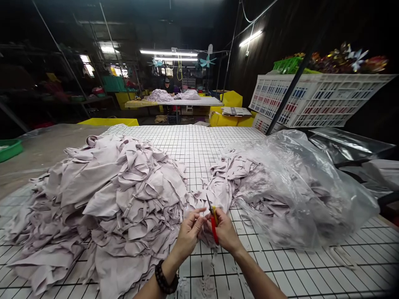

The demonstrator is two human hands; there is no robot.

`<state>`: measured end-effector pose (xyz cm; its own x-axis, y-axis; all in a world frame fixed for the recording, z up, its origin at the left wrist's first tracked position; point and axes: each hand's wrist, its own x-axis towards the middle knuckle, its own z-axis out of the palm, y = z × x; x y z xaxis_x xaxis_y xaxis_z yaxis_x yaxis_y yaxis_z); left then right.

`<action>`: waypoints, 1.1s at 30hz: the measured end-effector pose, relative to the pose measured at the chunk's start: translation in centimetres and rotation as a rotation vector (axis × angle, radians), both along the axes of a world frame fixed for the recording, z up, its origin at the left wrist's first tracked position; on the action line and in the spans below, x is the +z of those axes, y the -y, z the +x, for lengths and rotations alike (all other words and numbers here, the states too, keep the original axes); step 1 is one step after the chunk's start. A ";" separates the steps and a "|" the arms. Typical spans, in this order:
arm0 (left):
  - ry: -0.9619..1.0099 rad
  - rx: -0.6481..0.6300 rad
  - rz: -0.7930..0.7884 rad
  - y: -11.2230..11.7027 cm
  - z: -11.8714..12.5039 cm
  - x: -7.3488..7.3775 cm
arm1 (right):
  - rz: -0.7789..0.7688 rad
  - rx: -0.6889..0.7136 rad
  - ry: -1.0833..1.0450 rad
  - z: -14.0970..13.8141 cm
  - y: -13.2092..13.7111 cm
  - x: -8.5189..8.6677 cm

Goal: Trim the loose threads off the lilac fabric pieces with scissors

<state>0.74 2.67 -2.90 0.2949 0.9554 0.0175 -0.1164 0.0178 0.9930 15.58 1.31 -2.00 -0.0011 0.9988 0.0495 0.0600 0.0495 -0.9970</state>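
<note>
My right hand is closed round a pair of scissors with red and yellow handles, its dark blades pointing up and away from me. Just left of it, my left hand pinches a piece of pale lilac fabric, fingertips close to the scissors. Part of that fabric is hidden behind both hands. A large heap of pale lilac fabric pieces lies to the left. On the right, more such pieces spill from a clear plastic bag.
The table has a white top with a black grid. Small fabric scraps lie near its front edge. White plastic crates stand at the back right, a green basin at far left. A person is behind a farther table.
</note>
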 end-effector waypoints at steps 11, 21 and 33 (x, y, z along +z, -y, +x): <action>0.092 -0.134 -0.050 -0.9 -0.3 -0.7 | -0.070 0.104 0.751 4.3 1.9 4.2; 0.016 -0.185 -0.010 -0.5 -0.7 -0.6 | -0.049 0.114 0.840 3.3 1.9 3.2; -0.032 -0.214 -0.018 -0.4 -1.2 -0.3 | -0.043 0.127 0.844 3.3 2.3 3.1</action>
